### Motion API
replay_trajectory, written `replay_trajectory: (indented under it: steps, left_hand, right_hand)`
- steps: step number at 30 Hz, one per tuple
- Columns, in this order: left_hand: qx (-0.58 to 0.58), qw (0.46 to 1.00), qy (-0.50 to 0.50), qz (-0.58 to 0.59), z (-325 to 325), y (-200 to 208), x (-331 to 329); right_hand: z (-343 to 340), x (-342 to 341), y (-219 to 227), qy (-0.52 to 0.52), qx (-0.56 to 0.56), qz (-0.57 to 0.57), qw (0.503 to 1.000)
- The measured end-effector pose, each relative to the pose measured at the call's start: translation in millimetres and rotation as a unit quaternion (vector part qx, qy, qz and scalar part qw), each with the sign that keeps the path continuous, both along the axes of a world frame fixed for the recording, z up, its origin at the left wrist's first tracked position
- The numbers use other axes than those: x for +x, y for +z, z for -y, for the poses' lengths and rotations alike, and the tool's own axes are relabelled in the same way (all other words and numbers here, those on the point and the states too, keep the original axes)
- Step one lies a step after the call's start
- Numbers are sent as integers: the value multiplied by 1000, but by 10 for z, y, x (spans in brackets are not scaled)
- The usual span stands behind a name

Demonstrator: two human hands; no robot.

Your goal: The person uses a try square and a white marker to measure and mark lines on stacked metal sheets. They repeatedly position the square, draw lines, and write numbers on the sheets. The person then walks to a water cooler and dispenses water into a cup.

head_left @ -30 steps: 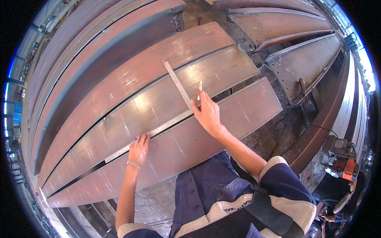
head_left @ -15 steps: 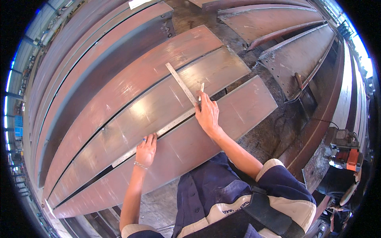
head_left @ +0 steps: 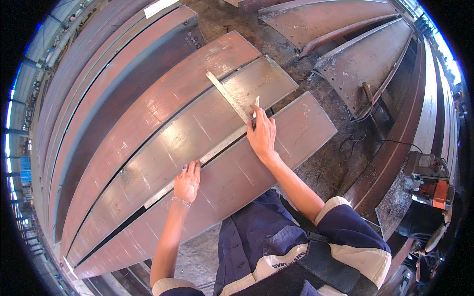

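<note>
The left fingers cover a stretch of the metal square's long arm. Its corner is partly hidden by the right fingers, which also mask the lower end of the white marking stick. Scale marks between both sets of fingers are too fine to read. Below the left fingers, the lower edge cuts off the left sleeve.

passable: over middle plate beyond left hand | blocking rightward: metal square, right hand
</note>
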State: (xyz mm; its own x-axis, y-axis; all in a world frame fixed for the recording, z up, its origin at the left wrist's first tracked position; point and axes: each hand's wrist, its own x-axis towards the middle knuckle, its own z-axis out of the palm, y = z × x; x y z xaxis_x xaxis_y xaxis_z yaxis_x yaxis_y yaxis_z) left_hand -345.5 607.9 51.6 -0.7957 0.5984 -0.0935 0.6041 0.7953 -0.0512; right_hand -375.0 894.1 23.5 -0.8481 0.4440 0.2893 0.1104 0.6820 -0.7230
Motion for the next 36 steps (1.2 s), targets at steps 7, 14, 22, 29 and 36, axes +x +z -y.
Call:
replay_trajectory:
  steps: [7, 14, 22, 29, 36]
  left_hand:
    - [34, 999, -14, -10, -87, 19, -33]
    - [28, 1000, 5, -2, -112, 22, -13]
    - [27, 999, -1, -22, -135, 13, -19]
    - [36, 999, 32, -25, -210, 50, 12]
    - [33, 999, 19, -24, -194, 46, 3]
  right_hand:
    - [-127, -19, -80, -9, 10, -25, 1000]
    - [-182, -32, -91, 23, -37, -19, 999]
    - [-201, -36, -112, 27, -66, -25, 997]
    - [-199, -51, -158, 17, -59, -37, 997]
    - [-204, -44, -149, 20, -62, -32, 997]
